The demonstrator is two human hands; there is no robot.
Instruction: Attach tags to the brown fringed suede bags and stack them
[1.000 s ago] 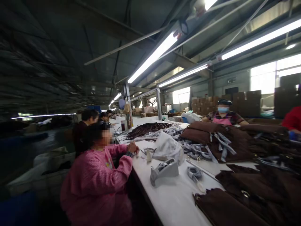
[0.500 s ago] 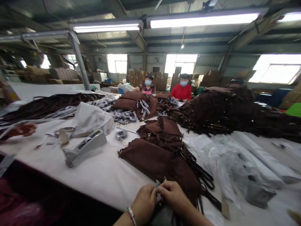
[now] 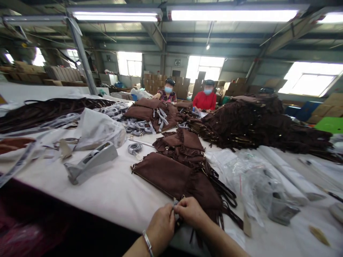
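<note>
A dark brown fringed bag [image 3: 166, 173] lies flat on the white-covered table, its zipped edge toward me. At the bag's near edge, beside small gold rings, my left hand [image 3: 160, 224] and my right hand [image 3: 190, 212] meet with fingertips pinched together. Between them shows a small greyish piece at the bag's hardware; the fingers hide most of it, so its kind is unclear. A silver bracelet circles my left wrist. Just beyond this bag lie more brown fringed bags [image 3: 184, 141], with dark straps trailing to the right.
A grey tape dispenser [image 3: 92, 160] and a coiled, wrapped strap [image 3: 134, 147] lie left of the bag. Clear plastic bags [image 3: 249, 178] and a second dispenser [image 3: 283, 210] are on the right. A large brown bag pile [image 3: 241, 121] rises behind. Two masked co-workers sit across the table.
The view has shifted slightly, so the table items appear a little higher and further left. Both hands stay pinched together at the bag's edge.
</note>
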